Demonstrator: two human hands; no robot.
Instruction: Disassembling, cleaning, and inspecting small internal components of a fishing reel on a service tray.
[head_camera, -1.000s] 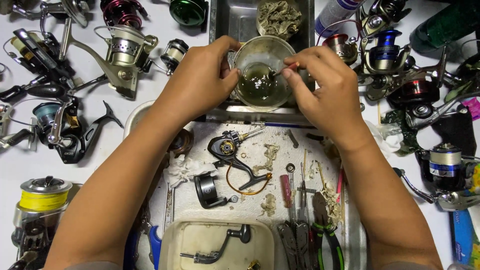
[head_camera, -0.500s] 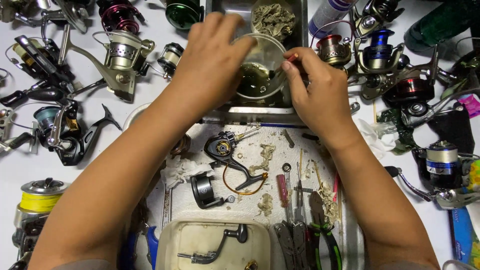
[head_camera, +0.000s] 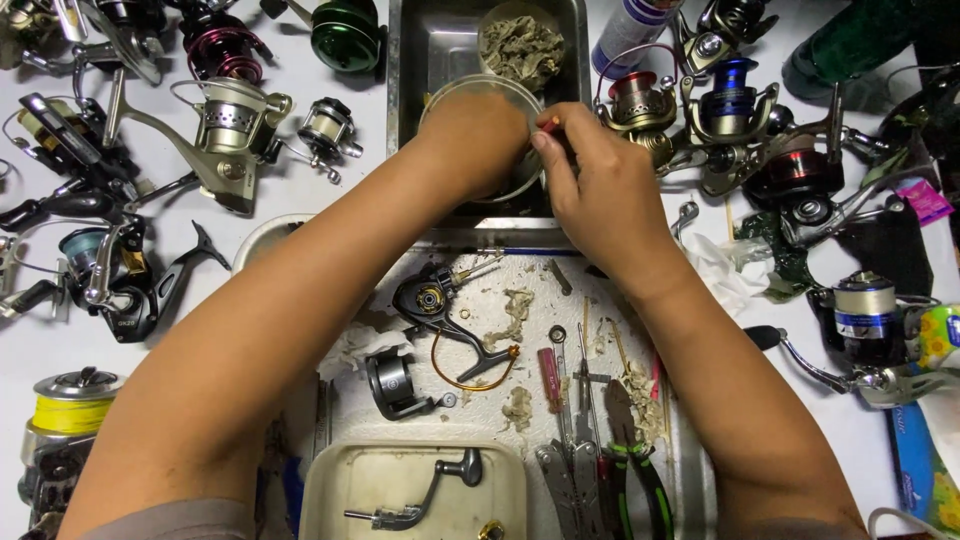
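Here | left hand (head_camera: 480, 135): fingers grip one clear bowl (head_camera: 470, 95) | right hand (head_camera: 600, 190): fingers pinch one red tool (head_camera: 550, 127)

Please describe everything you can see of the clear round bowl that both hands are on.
The clear round bowl looks like thin see-through plastic with a pale rim. It sits upright in the steel tray, just in front of a wad of greasy grey rag. The left hand covers its near side, and the right hand pinches something small and red at its right rim. Its contents are hidden.
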